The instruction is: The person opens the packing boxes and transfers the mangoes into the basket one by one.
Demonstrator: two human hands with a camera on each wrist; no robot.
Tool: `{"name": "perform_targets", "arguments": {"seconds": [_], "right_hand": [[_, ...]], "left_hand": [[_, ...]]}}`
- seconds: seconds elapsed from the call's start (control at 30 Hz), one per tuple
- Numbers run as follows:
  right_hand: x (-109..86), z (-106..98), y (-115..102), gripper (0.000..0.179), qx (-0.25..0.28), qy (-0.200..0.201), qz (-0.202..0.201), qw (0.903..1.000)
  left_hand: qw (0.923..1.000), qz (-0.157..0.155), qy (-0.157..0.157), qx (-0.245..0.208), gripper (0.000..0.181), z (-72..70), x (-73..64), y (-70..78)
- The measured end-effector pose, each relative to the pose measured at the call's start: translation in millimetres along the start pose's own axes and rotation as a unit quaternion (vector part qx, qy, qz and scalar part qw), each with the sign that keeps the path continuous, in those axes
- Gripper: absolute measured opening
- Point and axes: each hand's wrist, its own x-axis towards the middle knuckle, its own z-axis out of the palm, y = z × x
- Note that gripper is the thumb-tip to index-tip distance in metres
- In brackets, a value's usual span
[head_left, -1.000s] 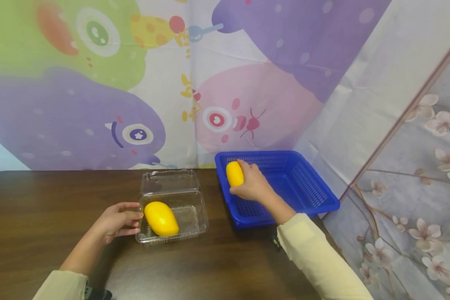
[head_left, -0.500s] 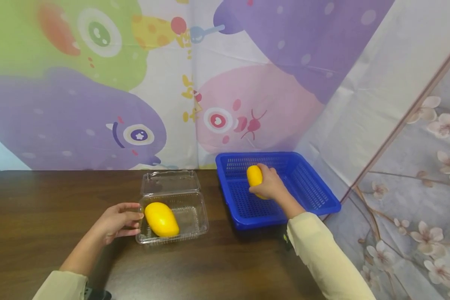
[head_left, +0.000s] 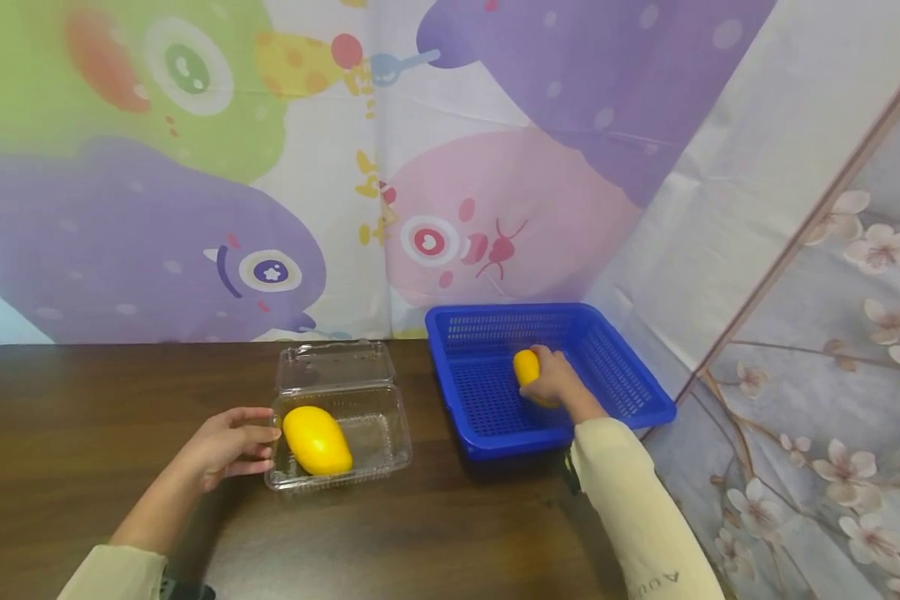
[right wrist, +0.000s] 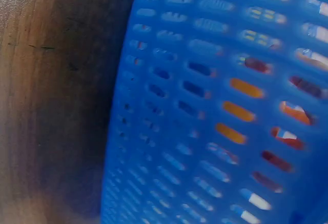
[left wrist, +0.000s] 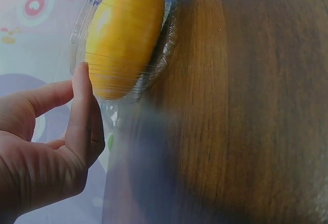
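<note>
My right hand point(head_left: 557, 381) grips a yellow mango point(head_left: 526, 367) down inside the blue plastic basket point(head_left: 459, 400). From the right wrist, the basket's slotted wall point(right wrist: 169, 131) fills most of the view, with yellow and skin-toned patches showing through the slots. On the left, my left hand point(head_left: 232, 446) pinches the left rim of a clear plastic clamshell box point(head_left: 378, 437), whose lid point(head_left: 337, 367) is folded back. Another mango point(head_left: 317, 440) lies in the left part of this box. The left wrist view shows my thumb and fingertips point(left wrist: 82, 73) at the box edge beside the mango point(left wrist: 125, 34).
Box and basket stand side by side on a dark wooden table point(head_left: 390, 533). A cartoon-printed sheet point(head_left: 352, 167) hangs behind the table, and a flower-patterned sheet point(head_left: 817, 400) runs along the basket's right side.
My right hand has carried its mango rightward and lower, from the basket's left side toward its middle. The left hand, the box and the mango in it stay put.
</note>
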Motion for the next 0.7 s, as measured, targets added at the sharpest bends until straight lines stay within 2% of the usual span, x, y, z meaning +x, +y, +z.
{"name": "perform_targets", "arguments": {"seconds": [0.23,0.4,0.53,0.7], "right_hand": [[2.1,11,9,0.080,0.002,-0.042,0.024,0.9989],[0.2,12,10,0.088,0.025,-0.053,0.047,0.9971],[-2.3,-1,-5,0.094,0.027,-0.055,0.041,0.9973],[-11.1,-22,-39,0.079,0.033,-0.027,-0.005,0.9991]], "left_hand": [[1.0000,0.004,-0.004,-0.008,0.064,-0.1,-0.9,-0.7],[1.0000,0.001,-0.005,-0.007,0.063,1.3,-1.3,-1.1],[0.9999,0.000,-0.002,-0.010,0.062,1.3,-2.7,0.0],[0.9999,-0.001,-0.005,-0.012,0.062,0.2,-2.0,1.3]]}}
